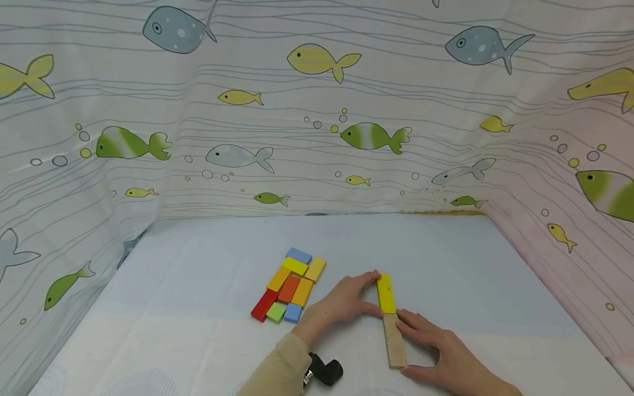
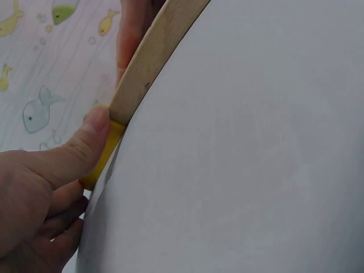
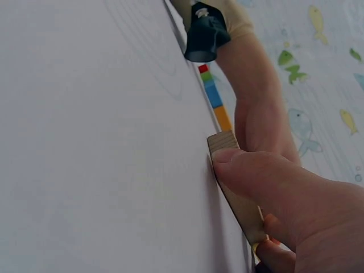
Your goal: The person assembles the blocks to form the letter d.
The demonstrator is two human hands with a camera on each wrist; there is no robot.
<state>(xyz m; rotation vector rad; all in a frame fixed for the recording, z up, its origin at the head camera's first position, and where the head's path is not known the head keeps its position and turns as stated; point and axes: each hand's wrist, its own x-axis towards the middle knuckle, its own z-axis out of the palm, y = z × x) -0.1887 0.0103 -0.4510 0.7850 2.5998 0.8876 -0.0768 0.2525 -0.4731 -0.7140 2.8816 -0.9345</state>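
Head: the left hand [image 1: 342, 300] pinches a yellow rectangular block [image 1: 386, 294], already end to end with the plain wooden bar [image 1: 394, 344] the right hand [image 1: 443, 352] grips; multicoloured flat blocks [image 1: 289, 289] lie apart, leftward. Left wrist: ends touching. Right wrist: thumb on bar.

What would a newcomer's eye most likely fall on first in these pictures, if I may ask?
Probably the fish-patterned cloth, hanging behind and at both sides of the pale tabletop. Next, the cluster of coloured blocks on it, just left of the head view's middle. Then the yellow block, pinched by the left hand, end to end with the plain wooden block in the right hand.
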